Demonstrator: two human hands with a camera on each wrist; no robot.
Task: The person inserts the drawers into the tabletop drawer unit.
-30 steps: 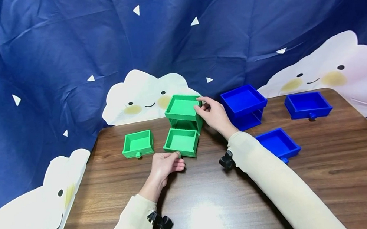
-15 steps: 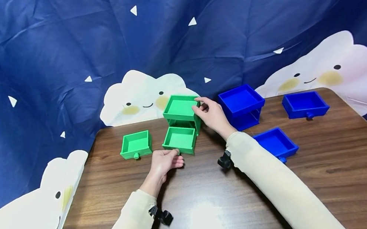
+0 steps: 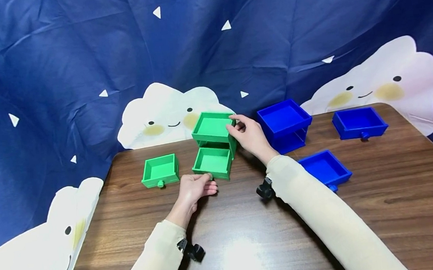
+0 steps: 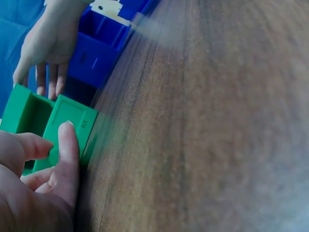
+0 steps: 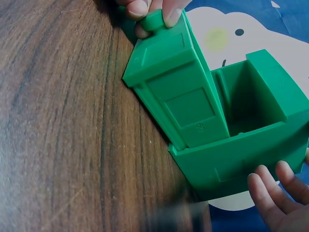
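- Green drawer [image 3: 212, 162]: mostly out in front of green cabinet [image 3: 210, 137], rear end at its lower opening.
- Looks like light, stiff plastic, probably a bit slick; best hold is the 1 round knob [image 5: 153, 21].
- Left hand [image 3: 192, 189]: comes in from the front, thumb and fingers pinching the knob.
- Right hand [image 3: 251, 138]: at the cabinet's right side, fingers slightly spread, touching it.

green cabinet [image 3: 209, 137] part-hidden, sleeves [image 3: 327, 211] cut off

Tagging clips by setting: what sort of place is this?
Probably a staged recording spot: a wood-grain table before a creased blue cloud-print backdrop, with a green cabinet and a blue cabinet set out.
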